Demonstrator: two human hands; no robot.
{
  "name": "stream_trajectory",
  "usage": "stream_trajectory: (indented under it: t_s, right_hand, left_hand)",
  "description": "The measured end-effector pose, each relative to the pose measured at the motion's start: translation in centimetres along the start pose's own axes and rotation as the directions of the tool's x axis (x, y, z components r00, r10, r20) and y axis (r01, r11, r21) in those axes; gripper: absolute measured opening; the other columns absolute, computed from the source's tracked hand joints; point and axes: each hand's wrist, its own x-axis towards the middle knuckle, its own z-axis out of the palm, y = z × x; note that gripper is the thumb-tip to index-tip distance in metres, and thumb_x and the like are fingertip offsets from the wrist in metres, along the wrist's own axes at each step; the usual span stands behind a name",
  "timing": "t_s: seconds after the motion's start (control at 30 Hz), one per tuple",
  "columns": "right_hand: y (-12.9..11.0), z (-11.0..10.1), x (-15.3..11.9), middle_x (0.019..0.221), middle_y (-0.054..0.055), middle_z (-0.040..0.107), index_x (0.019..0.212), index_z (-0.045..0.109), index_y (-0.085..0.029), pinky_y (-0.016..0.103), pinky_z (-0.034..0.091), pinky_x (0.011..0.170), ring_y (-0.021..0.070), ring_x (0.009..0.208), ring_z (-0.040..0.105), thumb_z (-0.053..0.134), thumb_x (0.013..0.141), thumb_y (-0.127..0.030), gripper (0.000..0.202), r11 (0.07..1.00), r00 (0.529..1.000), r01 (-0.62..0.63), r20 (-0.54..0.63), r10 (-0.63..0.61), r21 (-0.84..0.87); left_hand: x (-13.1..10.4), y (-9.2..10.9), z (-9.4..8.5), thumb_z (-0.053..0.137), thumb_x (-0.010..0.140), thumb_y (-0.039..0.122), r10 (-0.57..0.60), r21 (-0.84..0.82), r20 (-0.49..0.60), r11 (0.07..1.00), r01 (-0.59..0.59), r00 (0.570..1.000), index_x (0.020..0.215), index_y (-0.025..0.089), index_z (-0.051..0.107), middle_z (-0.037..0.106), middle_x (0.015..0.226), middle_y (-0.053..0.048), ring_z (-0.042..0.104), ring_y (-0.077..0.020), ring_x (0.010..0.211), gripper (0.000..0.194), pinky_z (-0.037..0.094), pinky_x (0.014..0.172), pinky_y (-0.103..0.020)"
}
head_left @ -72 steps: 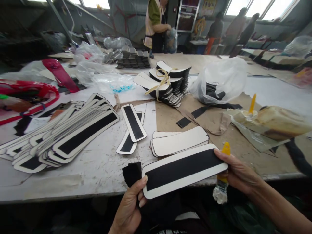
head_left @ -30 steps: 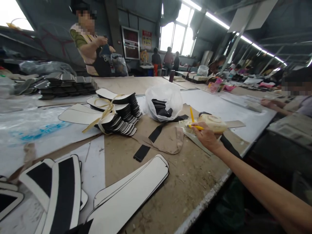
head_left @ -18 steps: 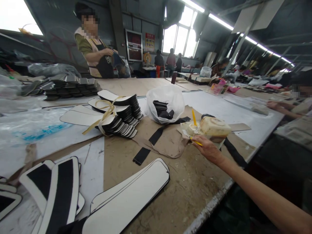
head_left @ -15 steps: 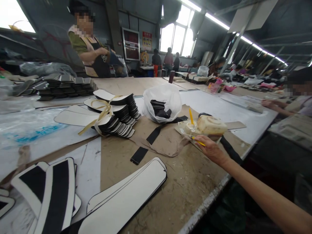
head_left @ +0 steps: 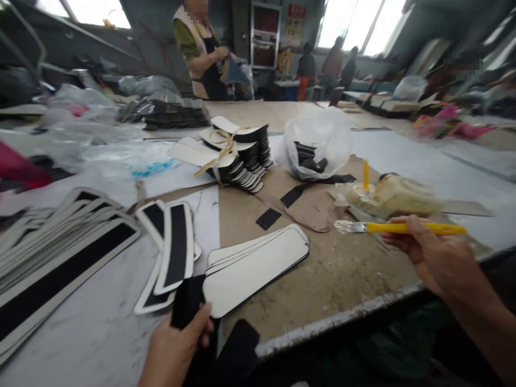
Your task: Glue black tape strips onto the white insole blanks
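Observation:
My right hand (head_left: 431, 247) grips a yellow-handled brush (head_left: 399, 228), its bristles coated white and pointing left above the brown board. My left hand (head_left: 181, 341) pinches black fabric strips (head_left: 189, 301) at the near end of a small stack of white curved pieces (head_left: 258, 269). Behind the brush lies a glue-stained plastic container (head_left: 407, 193), with a second yellow stick (head_left: 366, 174) upright beside it. Two short black strips, one of them a small piece (head_left: 269, 219), lie beyond the white pieces.
Tied bundles of white-and-black pieces (head_left: 242, 161) stand beside a clear bag (head_left: 318, 142) with black scraps. White pieces with black centres (head_left: 72, 269) fan out at the left. The table's worn edge (head_left: 342, 317) runs along the near right. A person (head_left: 205, 54) stands across the table.
The view has turned left and down. My left hand has come into view at the black fabric. My right hand has lifted the brush away from the container, nearer the white pieces.

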Motion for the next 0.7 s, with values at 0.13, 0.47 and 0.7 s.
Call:
stream_trajectory:
  t_s: [0.13, 0.47, 0.7]
  right_hand:
    - [-1.3, 7.3, -6.3, 0.078, 0.004, 0.066, 0.083, 0.069, -0.024, 0.026, 0.055, 0.061, 0.0153, 0.063, 0.063, 0.065, 0.076, -0.043, 0.021, 0.962, 0.935, -0.243, 0.293, 0.197, 0.129]
    - [1.0, 17.2, -12.2, 0.086, 0.005, 0.065, 0.087, 0.065, -0.016, 0.026, 0.056, 0.065, 0.0143, 0.066, 0.066, 0.063, 0.077, -0.045, 0.031, 0.932, 0.798, -0.354, 0.546, 0.256, 0.080]
    - [0.4, 16.2, -10.4, 0.083, 0.005, 0.067, 0.084, 0.064, -0.017, 0.029, 0.056, 0.065, 0.0166, 0.064, 0.066, 0.063, 0.076, -0.047, 0.031, 0.983, 0.921, -0.033, 0.377, 0.101, -0.183]
  left_hand:
    - [-0.6, 0.0, 0.2, 0.068, 0.065, 0.042, -0.038, 0.009, 0.160, 0.999, 0.037, 0.986, 0.056, 0.015, 0.057, 0.056, 0.045, -0.001, 0.045, -0.0103, 0.040, 0.030, 0.033, 0.043, -0.022]
    - [-0.2, -0.9, -0.3, 0.069, 0.064, 0.037, -0.009, -0.151, 0.229, 0.987, 0.045, 0.973, 0.068, 0.015, 0.057, 0.057, 0.049, 0.001, 0.044, -0.0083, 0.040, 0.025, 0.032, 0.042, -0.021]
    - [0.2, -1.3, -0.1, 0.068, 0.064, 0.032, -0.019, -0.181, 0.232, 0.982, 0.062, 0.973, 0.068, 0.016, 0.054, 0.055, 0.046, 0.003, 0.042, -0.0075, 0.037, 0.022, 0.031, 0.040, -0.020]
